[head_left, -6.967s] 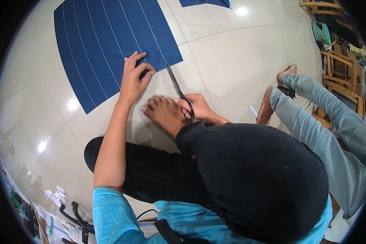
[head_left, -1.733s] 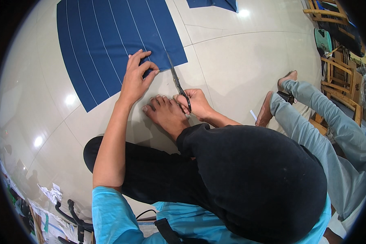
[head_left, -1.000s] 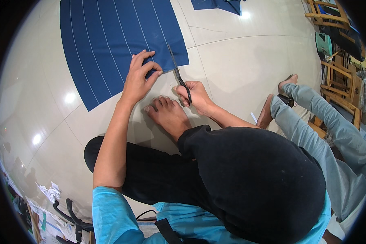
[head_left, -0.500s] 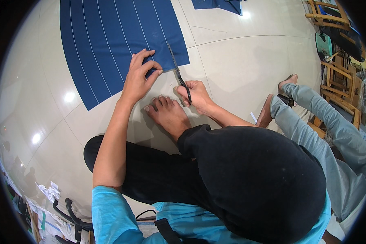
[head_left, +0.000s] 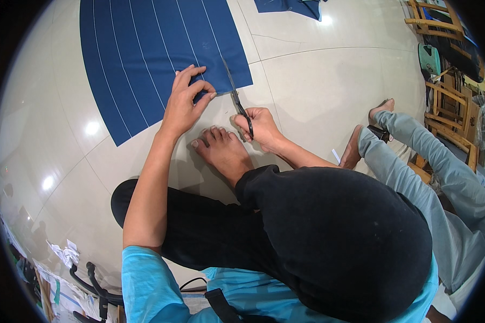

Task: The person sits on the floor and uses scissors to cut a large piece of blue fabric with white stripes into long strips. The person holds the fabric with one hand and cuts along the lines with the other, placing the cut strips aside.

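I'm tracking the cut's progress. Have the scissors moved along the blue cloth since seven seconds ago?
Yes. The scissors have advanced up into the blue cloth, away from the bare foot.

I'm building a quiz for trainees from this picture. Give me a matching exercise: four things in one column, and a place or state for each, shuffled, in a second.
Things:
1. left hand
2. right hand
3. blue cloth
4. bare foot

Places or states:
A. spread flat on the tiled floor
B. closed around the scissors' handles
C. pressed on the cloth's near edge
D. resting on the floor between the two hands

Pairs: 1-C, 2-B, 3-A, 4-D
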The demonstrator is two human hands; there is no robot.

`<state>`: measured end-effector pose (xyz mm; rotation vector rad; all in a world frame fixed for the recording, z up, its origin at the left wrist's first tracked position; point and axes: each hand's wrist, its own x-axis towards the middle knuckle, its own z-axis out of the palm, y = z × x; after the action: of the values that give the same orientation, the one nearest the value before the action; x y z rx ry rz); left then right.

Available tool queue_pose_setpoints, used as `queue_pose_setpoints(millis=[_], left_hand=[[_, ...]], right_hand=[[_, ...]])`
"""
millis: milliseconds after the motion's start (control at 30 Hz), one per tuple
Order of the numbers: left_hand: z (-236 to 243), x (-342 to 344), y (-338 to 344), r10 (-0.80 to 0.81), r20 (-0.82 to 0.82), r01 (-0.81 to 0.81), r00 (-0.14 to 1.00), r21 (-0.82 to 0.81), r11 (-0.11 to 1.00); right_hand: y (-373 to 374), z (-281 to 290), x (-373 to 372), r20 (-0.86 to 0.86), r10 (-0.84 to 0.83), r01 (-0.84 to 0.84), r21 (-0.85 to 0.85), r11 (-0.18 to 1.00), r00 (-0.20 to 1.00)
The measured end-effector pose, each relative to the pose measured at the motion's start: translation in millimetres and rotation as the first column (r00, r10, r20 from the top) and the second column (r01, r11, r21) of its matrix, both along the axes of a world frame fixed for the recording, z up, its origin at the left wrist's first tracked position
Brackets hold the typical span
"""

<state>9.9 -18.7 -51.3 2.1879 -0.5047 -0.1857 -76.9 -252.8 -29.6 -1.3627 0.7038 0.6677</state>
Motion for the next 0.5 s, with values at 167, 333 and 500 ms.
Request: queue_pose_setpoints(millis=[167,333,500], left_hand=[[1.0,0.2,-0.8,0.000,-0.001,0.000,1.000,0.002,1.000],[0.7,0.2,0.3,0.000,-0.003,0.000,1.000,-0.010,1.000],[1.5,0.5,0.9,-0.004,-0.012,0.004,1.000,-0.029,1.000]], right_hand=[[-0.9,0.2,-0.4,0.003,0.007,-0.007,0.005,1.000,1.000],[-0.4,0.0,-0.4,-0.002,0.001,-0.001,0.004,1.000,1.000],[1.0,2.5,7.9,-0.005,0.001,-0.001,0.001,1.000,1.000]])
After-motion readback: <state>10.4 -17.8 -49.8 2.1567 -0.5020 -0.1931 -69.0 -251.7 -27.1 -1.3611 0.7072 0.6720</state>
